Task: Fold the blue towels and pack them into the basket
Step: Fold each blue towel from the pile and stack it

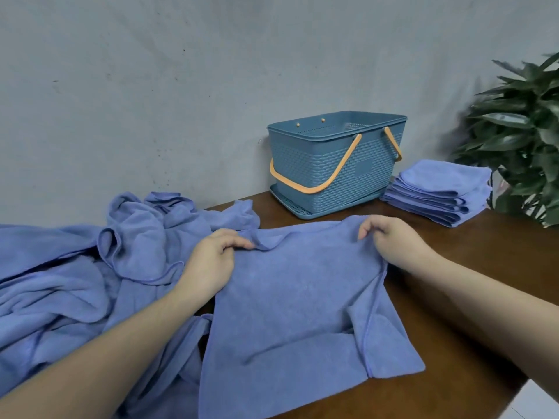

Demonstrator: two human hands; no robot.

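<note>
— Both hands are on one blue microfibre towel (pixel 296 300) in the head view, the only view we have. Our left hand (pixel 208 261) pinches the far edge between thumb and curled fingers; our right hand (pixel 393 240) does the same at the far right corner, its fingers curled over the cloth.

— So which step do we judge this to be?

— Laying out and starting a fold, we think. The towel lies mostly flat on the dark brown wooden table (pixel 472 261), stretching from our fingertips back toward us, with one near corner already turned over on itself.

— And the rest of the work?

— Left of the left fingers sits a crumpled heap of unfolded blue towels (pixel 90 267), touching the one we hold. Beyond the right fingers, well apart, stands the blue woven-pattern plastic basket with orange handles (pixel 335 164). We see no towel inside it, though its floor is partly hidden. Just beside the basket lies a stack of folded blue towels (pixel 438 192).

— Next move?

— Smooth that turned corner first, probably, then bring the pinched far edge toward us so the edges meet. The cloth is limp, so both pinches must travel evenly.
</note>
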